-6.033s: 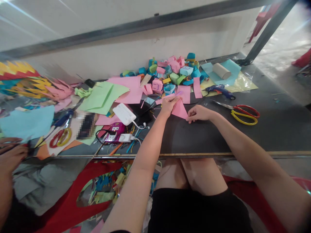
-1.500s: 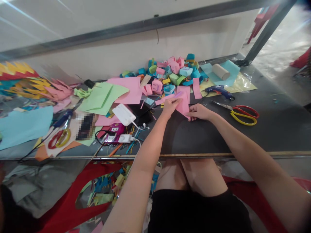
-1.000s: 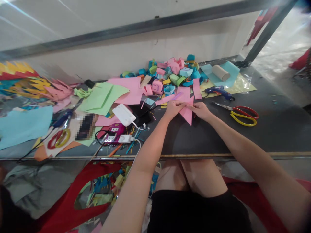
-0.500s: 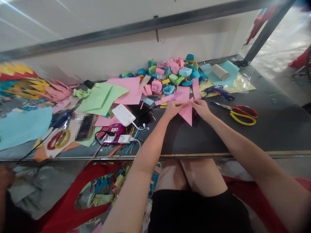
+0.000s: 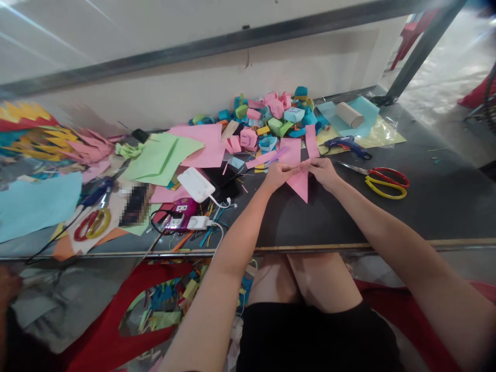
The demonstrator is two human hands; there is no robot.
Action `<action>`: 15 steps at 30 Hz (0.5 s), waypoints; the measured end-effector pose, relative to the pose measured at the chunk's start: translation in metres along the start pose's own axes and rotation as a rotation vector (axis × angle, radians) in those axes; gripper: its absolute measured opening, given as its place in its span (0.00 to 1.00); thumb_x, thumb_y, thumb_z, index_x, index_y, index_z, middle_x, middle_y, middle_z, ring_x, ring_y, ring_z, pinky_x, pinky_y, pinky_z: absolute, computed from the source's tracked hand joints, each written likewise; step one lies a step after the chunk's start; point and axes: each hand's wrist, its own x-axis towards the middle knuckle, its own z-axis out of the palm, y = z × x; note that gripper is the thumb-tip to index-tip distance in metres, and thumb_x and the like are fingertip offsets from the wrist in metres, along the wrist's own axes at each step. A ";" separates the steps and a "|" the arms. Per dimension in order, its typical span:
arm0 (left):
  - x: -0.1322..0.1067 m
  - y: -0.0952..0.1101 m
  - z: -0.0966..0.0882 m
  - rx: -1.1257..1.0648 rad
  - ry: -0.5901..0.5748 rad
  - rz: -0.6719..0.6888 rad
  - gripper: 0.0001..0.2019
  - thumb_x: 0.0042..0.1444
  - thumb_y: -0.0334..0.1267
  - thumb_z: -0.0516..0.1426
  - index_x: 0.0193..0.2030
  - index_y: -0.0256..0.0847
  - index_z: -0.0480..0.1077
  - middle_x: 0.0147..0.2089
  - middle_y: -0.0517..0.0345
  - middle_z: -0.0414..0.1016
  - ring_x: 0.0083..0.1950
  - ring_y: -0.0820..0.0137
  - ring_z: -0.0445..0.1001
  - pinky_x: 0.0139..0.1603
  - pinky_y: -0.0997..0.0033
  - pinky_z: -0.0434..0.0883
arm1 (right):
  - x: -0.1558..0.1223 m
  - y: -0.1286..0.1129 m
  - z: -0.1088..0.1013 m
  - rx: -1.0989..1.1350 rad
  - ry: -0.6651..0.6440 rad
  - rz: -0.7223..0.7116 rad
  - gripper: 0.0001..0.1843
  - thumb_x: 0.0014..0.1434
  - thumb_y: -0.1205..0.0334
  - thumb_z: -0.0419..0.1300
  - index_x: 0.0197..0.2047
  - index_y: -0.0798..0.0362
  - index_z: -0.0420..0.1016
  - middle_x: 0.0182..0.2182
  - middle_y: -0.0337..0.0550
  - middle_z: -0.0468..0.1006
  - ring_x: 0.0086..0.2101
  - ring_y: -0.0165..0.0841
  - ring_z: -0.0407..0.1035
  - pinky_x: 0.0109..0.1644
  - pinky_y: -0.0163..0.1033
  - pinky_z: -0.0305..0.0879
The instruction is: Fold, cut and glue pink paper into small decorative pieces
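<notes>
A piece of pink paper [image 5: 300, 185] with a pointed lower end hangs between my hands, just over the dark table. My left hand [image 5: 279, 174] pinches its upper edge from the left. From the other side, my right hand [image 5: 322, 170] pinches the same edge, and the fingertips of both hands almost meet. Behind them lie a pink sheet [image 5: 290, 148] and a pink strip [image 5: 312, 140]. Scissors with one red and one yellow handle [image 5: 386, 192] rest to the right of my right hand. A blue glue gun [image 5: 351, 146] lies beyond the scissors.
Small folded paper pieces [image 5: 275, 111] are heaped by the wall. A cardboard tube [image 5: 349, 114] lies on blue paper. To the left are green sheets [image 5: 158, 155], a white power bank [image 5: 196, 184], a purple power strip [image 5: 181, 214] and more scissors [image 5: 92, 224]. A person's hand [image 5: 8, 284] shows at far left.
Both hands keep their pinch on the pink paper, its edge turned slightly between the fingertips. The whole view has shifted a little; nothing else has visibly moved.
</notes>
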 end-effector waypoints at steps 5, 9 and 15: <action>0.001 0.003 -0.002 -0.014 -0.089 -0.046 0.25 0.47 0.63 0.68 0.24 0.39 0.77 0.22 0.62 0.65 0.27 0.75 0.59 0.31 0.69 0.57 | 0.001 0.002 -0.001 -0.020 -0.047 0.015 0.28 0.48 0.32 0.67 0.26 0.51 0.74 0.28 0.43 0.76 0.30 0.33 0.66 0.34 0.40 0.64; 0.002 0.002 -0.003 0.057 -0.171 -0.031 0.31 0.55 0.65 0.62 0.16 0.41 0.65 0.19 0.65 0.49 0.25 0.76 0.48 0.29 0.66 0.49 | 0.002 0.003 -0.001 0.007 -0.019 0.046 0.27 0.47 0.33 0.68 0.25 0.51 0.73 0.25 0.41 0.72 0.27 0.32 0.63 0.32 0.40 0.62; 0.002 0.002 -0.004 0.058 -0.200 0.023 0.33 0.55 0.66 0.61 0.15 0.42 0.58 0.20 0.65 0.46 0.25 0.76 0.45 0.29 0.66 0.47 | 0.001 -0.001 0.000 0.013 0.001 0.039 0.30 0.39 0.31 0.72 0.22 0.51 0.73 0.22 0.39 0.70 0.26 0.31 0.60 0.30 0.40 0.58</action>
